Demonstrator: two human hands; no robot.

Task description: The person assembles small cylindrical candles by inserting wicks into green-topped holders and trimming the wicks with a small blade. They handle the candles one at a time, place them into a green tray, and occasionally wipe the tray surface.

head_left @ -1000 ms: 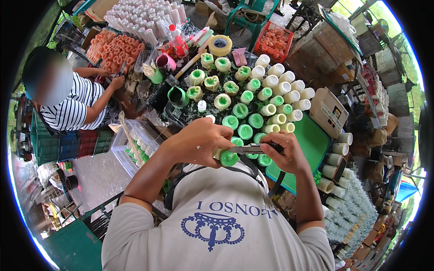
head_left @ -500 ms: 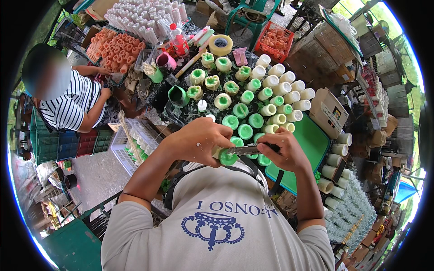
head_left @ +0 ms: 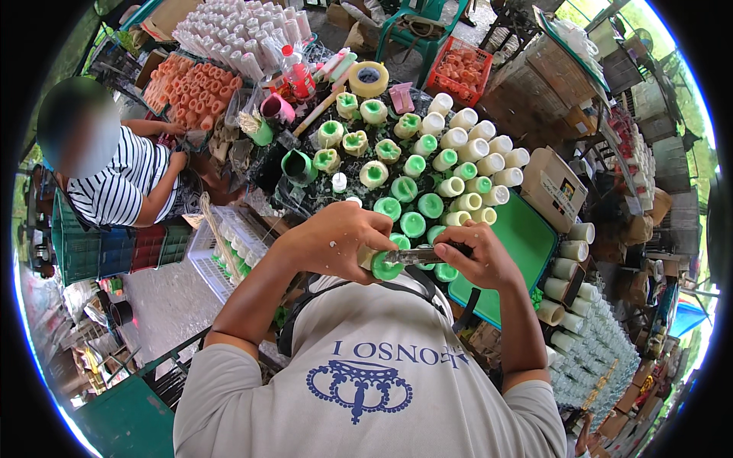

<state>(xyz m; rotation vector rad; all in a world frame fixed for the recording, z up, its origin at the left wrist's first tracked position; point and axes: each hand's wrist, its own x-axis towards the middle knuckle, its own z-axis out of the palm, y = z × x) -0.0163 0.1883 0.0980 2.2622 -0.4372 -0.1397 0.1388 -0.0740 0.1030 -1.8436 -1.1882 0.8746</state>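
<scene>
My left hand (head_left: 340, 237) is closed around a short cylindrical candle (head_left: 386, 269), its round green end tilted up toward me. My right hand (head_left: 482, 258) grips a knife (head_left: 416, 256) by its dark handle. The metal blade points left and its tip lies against the green face of the candle, near my left fingers. Just beyond my hands, several more green-topped candles (head_left: 413, 224) stand upright on a dark table. Farther back are cream candles (head_left: 373, 174) with uneven green hollows. Pale cylinders (head_left: 490, 164) fill the table's right side.
A green tray (head_left: 527, 240) and an open cardboard box (head_left: 554, 187) lie to the right. Tape (head_left: 369, 79), a red-labelled bottle (head_left: 298, 74) and a dark green jug (head_left: 298, 166) stand farther back. At left, a person in a striped shirt (head_left: 122, 174) sits beside orange cylinders (head_left: 202, 95).
The knife tip has slid slightly left over the candle's green face. My left hand keeps its hold, and the view has shifted a little.
</scene>
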